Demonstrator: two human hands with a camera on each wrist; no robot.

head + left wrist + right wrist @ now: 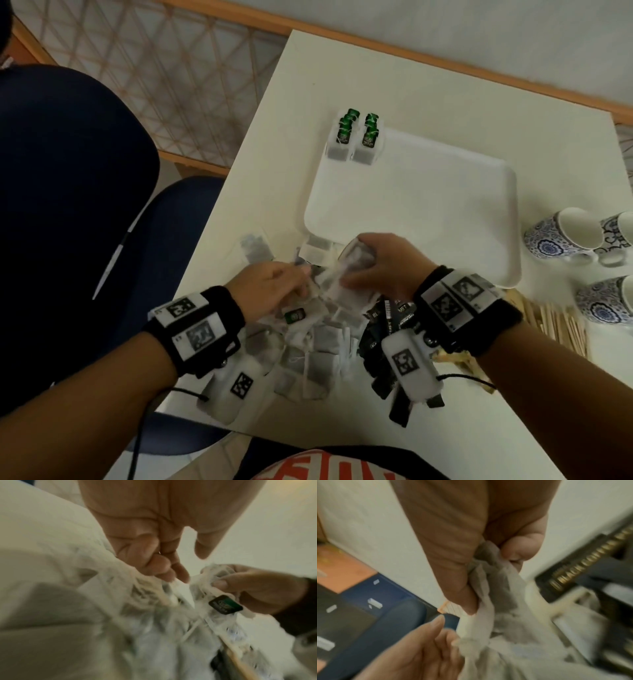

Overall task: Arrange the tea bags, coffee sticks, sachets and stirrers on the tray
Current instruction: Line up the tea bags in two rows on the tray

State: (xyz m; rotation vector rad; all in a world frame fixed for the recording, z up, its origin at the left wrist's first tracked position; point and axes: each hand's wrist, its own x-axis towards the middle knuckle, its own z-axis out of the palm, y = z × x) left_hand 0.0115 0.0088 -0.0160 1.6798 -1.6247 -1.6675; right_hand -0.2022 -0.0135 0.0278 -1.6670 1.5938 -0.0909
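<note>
Paper tea bags [310, 356] lie heaped on the counter [239, 192], strings tangled. Left hand [270, 287] pinches into the pile; right hand [383, 263] grips a bunch beside the tray [428, 192]. Lifting now could drag snagged neighbours or tear a tag.

Both hands in tea bag pile [308, 346], right hand [387, 263] gripping bags, white tray [428, 205] beyond, mugs [565, 236] right

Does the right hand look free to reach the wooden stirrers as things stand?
Probably not yet: the right hand grips a tea bag. The stirrers lie uncovered just beside that wrist, so the path looks open.
</note>
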